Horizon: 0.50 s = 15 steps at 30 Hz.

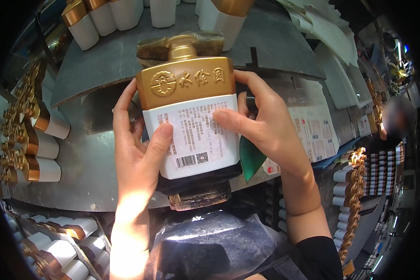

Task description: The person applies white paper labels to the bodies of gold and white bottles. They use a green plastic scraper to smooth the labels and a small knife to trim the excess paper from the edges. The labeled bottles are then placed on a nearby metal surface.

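Both my hands hold a flat-sided bottle (205, 140) upright, its shoulder and neck gold and its body white. A printed label (191, 133) with a barcode covers the white face. My left hand (137, 144) grips the left side, thumb pressed on the label's lower left edge. On the right side, my right hand (261, 116) wraps the bottle with its thumb on the label's upper right part. A flat green pointed piece (253, 161) sticks out below my right hand; whether my hidden fingers hold it, I cannot tell. Under the bottle is a dark-padded wooden support (200, 199).
More gold-and-white bottles stand on the grey table (86, 154) at the far side and left. Printed label sheets (315, 126) lie to the right. Crates of bottles (67, 252) sit lower left, and bottle rows (345, 200) lower right. Another person (396, 121) is at far right.
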{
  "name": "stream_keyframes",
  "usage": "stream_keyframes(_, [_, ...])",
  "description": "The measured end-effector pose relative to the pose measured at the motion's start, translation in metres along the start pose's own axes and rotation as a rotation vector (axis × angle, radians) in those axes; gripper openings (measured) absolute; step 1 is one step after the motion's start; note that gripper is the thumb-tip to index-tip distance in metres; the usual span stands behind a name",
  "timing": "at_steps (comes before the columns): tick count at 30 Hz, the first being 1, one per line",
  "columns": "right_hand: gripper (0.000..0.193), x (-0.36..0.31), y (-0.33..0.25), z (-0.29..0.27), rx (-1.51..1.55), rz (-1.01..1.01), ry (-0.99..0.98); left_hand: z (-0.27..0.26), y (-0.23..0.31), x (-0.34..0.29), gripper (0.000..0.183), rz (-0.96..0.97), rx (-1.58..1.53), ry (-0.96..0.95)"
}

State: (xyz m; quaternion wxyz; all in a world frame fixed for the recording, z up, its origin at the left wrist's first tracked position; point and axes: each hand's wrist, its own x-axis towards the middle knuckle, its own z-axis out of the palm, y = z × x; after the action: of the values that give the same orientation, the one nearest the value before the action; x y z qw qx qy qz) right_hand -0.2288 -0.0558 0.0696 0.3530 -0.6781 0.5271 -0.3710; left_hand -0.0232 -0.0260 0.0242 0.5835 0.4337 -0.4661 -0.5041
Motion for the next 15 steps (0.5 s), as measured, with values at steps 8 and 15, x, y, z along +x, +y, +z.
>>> stream_keyframes(8, [0.059,-0.004,0.005,0.001,-0.023,-0.054,-0.063,-0.005,0.011,-0.021,0.099,-0.134,-0.141,-0.12])
stream_keyframes(15, [0.061,0.017,0.043,-0.069,0.475,0.321,0.212,-0.005,0.0,-0.016,0.103,-0.059,-0.197,-0.193])
